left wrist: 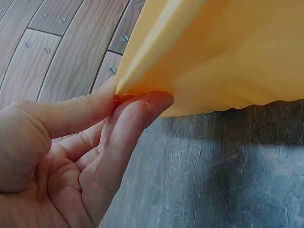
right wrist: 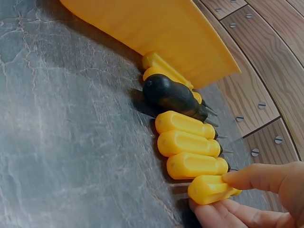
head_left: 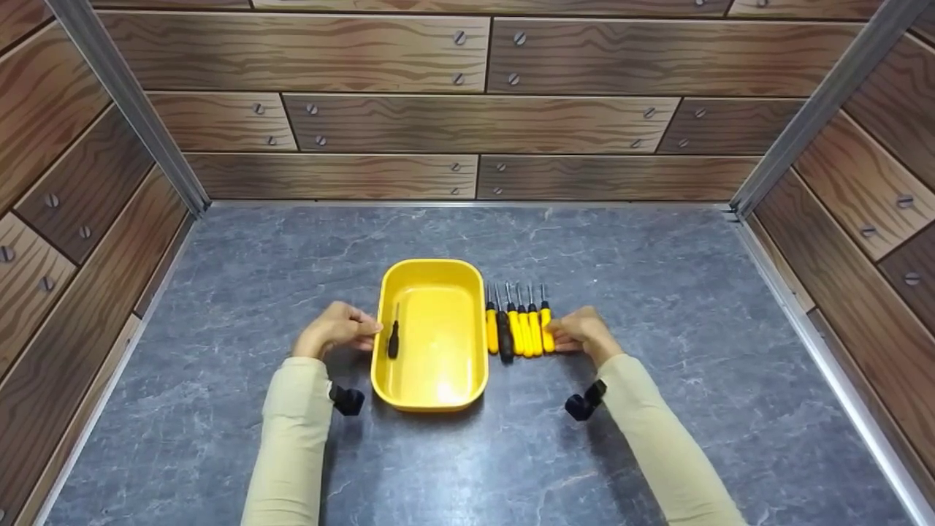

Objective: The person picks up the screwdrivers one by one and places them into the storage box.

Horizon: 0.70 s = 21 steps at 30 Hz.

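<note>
A yellow plastic tray (head_left: pixel 438 380) with rounded corners stands on the dark surface, and a small black screwdriver (head_left: pixel 394 342) lies inside along its left side. My left hand (head_left: pixel 340 330) pinches the tray's left rim between thumb and fingers, as the left wrist view shows closely. To the right of the tray several screwdrivers lie in a row, most with yellow handles, one with a thick black handle (right wrist: pixel 173 95). The rightmost yellow screwdriver (right wrist: pixel 209 190) is pinched by its handle between the thumb and fingers of my right hand (head_left: pixel 583 332). Its shaft is mostly hidden in the right wrist view.
Grey marbled tabletop (head_left: pixel 657 292) surrounds the tray and tools. Wood-patterned walls (head_left: pixel 409 124) close off the back and both sides, with metal strips (head_left: pixel 840 409) along the edges. A black wrist camera (head_left: pixel 581 405) hangs by each sleeve.
</note>
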Each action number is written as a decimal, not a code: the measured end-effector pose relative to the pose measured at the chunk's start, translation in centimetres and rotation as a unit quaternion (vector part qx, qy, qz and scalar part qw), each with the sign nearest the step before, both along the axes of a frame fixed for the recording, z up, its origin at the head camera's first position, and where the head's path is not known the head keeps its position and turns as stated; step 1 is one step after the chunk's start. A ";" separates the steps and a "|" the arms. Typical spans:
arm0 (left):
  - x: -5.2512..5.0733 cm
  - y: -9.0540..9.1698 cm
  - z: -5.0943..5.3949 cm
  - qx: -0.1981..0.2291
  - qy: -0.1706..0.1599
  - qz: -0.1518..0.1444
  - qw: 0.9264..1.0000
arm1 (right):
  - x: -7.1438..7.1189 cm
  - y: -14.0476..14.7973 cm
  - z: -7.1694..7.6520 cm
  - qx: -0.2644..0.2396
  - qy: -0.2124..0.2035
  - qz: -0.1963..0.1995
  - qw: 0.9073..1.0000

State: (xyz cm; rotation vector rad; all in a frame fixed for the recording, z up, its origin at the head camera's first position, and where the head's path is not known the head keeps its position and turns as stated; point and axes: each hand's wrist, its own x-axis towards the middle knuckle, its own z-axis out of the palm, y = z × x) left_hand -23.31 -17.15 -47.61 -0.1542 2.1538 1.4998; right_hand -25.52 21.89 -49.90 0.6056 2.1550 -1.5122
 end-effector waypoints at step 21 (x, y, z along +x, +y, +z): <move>0.0 0.0 -0.1 0.000 -0.002 0.003 1.000 | -0.1 1.1 0.3 -0.051 -0.026 0.029 0.998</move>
